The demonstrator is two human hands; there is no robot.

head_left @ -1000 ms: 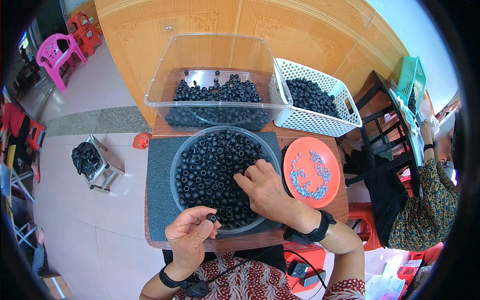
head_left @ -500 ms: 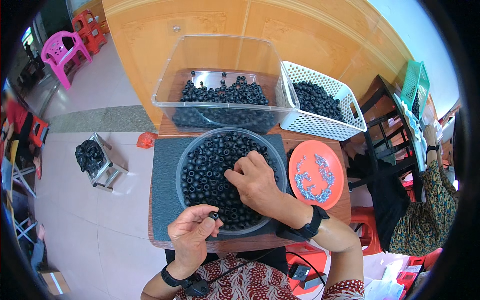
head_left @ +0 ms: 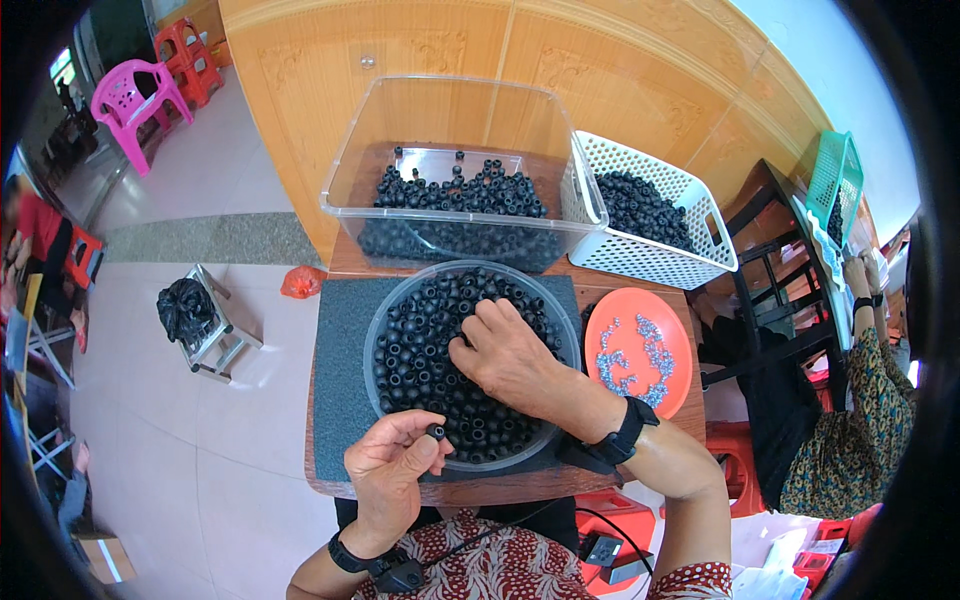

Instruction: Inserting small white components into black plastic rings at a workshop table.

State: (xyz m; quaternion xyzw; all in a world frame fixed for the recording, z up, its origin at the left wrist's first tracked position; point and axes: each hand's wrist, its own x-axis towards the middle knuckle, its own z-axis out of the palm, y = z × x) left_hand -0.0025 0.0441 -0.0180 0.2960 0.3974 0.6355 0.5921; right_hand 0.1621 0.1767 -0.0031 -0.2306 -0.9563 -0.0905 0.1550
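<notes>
My left hand (head_left: 392, 470) pinches a small black bead-like part with a hole (head_left: 435, 431) between thumb and index finger, at the near left rim of a clear round tub (head_left: 374, 370). Many of the same black parts (head_left: 425, 345) fill that tub. Over its middle right, my right hand (head_left: 510, 360) has its fingers curled down and in among the parts; whatever its fingertips hold is hidden. To the right lies a red-orange plate (head_left: 683, 355) bearing small shiny silvery pieces (head_left: 657, 352).
Behind the tub stand a clear plastic bin (head_left: 450, 214) and a white perforated basket (head_left: 655, 258), both holding black parts. A dark mat (head_left: 340, 400) lies under the tub on the wooden table (head_left: 355, 262). A metal stool (head_left: 215, 345) is left; another person's arms (head_left: 865, 310) show far right.
The whole view has shifted slightly right and down. My left hand keeps the black bead-like part; my right hand stays over the tub with nearly the same curl.
</notes>
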